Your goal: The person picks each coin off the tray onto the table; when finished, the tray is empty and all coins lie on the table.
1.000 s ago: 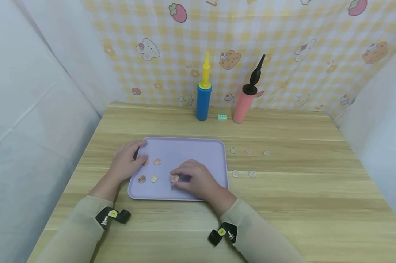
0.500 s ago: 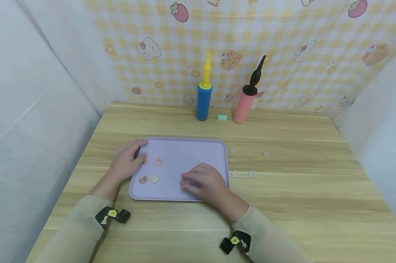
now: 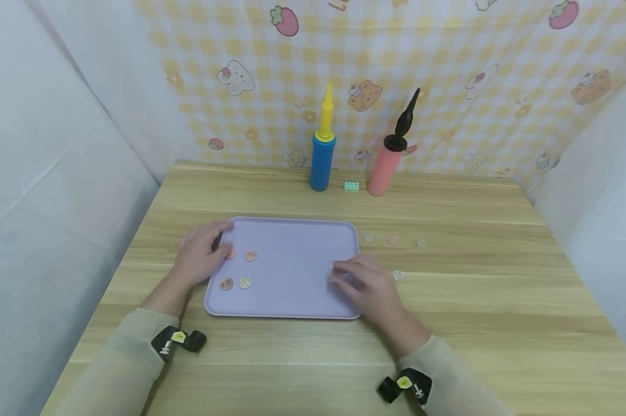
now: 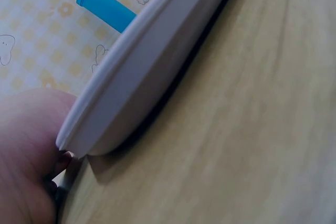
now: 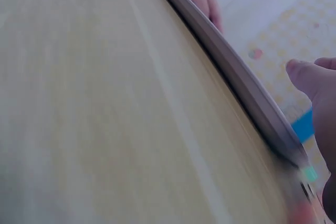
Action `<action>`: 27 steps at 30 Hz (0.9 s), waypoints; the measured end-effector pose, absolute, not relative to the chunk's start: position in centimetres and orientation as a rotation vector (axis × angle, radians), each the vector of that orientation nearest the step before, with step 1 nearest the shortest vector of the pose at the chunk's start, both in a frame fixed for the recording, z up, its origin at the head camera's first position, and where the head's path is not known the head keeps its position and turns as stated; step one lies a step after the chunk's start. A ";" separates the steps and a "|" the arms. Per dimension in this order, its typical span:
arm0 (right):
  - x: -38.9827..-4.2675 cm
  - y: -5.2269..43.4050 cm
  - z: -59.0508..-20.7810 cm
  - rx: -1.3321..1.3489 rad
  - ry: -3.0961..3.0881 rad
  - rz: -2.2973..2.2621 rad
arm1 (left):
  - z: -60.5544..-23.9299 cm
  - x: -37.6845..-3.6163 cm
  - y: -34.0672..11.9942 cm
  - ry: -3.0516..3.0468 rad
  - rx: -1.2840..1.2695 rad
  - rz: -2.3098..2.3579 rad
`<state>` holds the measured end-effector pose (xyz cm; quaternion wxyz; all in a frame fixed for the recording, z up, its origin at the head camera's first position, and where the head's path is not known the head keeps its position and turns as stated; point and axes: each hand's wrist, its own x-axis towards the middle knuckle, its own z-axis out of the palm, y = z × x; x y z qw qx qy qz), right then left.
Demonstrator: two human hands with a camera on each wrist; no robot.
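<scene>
A lilac tray (image 3: 292,231) lies on the table. My left hand (image 3: 201,254) grips its left edge, with the thumb over the rim; in the left wrist view the hand (image 4: 31,145) is at the tray's corner. My right hand (image 3: 370,289) is over the tray's right edge. Between its thumb and fingertips it pinches a small coin (image 3: 338,272), mostly hidden and blurred. On the tray's left side lie a copper coin (image 3: 250,256), a darker coin (image 3: 226,283), a pale coin (image 3: 245,283) and a coin (image 3: 231,254) partly covered by my left thumb.
Right of the tray lie silver coins (image 3: 398,276) and a copper coin (image 3: 393,240). At the back stand a blue hand pump (image 3: 321,164) with a yellow top and a pink hand pump (image 3: 384,170), with a mint toy brick (image 3: 351,186) between them. A checked cloth hangs behind.
My right hand has moved right across the tray with the pinched coin and now hides a silver coin beyond the edge. My left hand stays on the tray.
</scene>
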<state>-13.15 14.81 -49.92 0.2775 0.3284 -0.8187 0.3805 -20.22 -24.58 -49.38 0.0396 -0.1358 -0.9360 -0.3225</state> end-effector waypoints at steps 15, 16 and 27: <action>-13.1 25.3 -50.6 0.467 -2.363 0.922 | -49.6 -20.4 -24.5 -2.873 -0.411 -0.998; -13.0 25.8 -50.6 0.439 -2.379 0.910 | -49.6 -20.4 -24.5 -2.873 -0.410 -0.997; -12.3 30.4 -50.6 0.231 -2.554 0.849 | -49.9 -20.3 -24.7 -2.863 -0.408 -0.995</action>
